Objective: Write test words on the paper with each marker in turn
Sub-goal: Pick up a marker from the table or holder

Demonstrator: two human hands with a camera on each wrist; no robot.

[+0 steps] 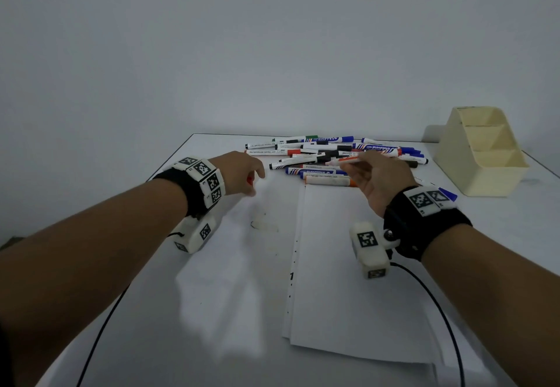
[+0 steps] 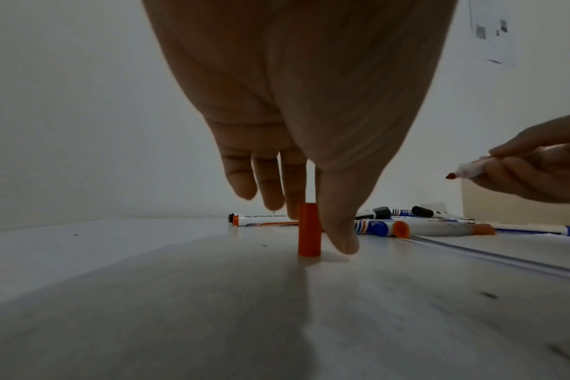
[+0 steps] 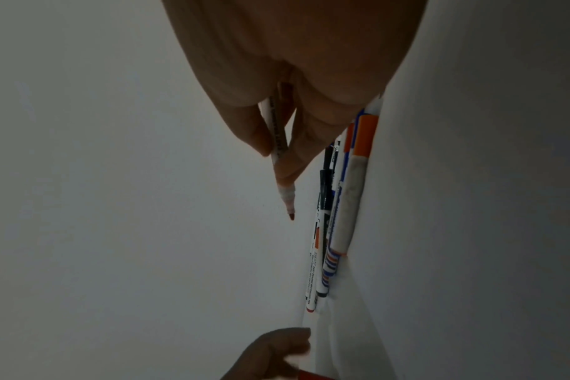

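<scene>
A: The red marker (image 1: 357,160), head view?

B: Uncapped, pinched in the right hand (image 1: 377,183), held above the marker pile (image 1: 336,156), just beyond the far edge of the paper (image 1: 348,265). The left hand (image 1: 239,174) is left of the paper, fingers around a red cap (image 1: 249,179). A cream organiser (image 1: 481,150) stands right of the pile.

A: Left wrist view?

B: The cap (image 2: 309,229) stands upright on the table (image 2: 147,295), thumb and 1 finger closing on its sides, the other fingers loose. Whether they touch it, I cannot tell.

A: Right wrist view?

B: Thumb and fingers clamp the marker (image 3: 282,164); its tip is bare, near the pile (image 3: 339,205).
</scene>
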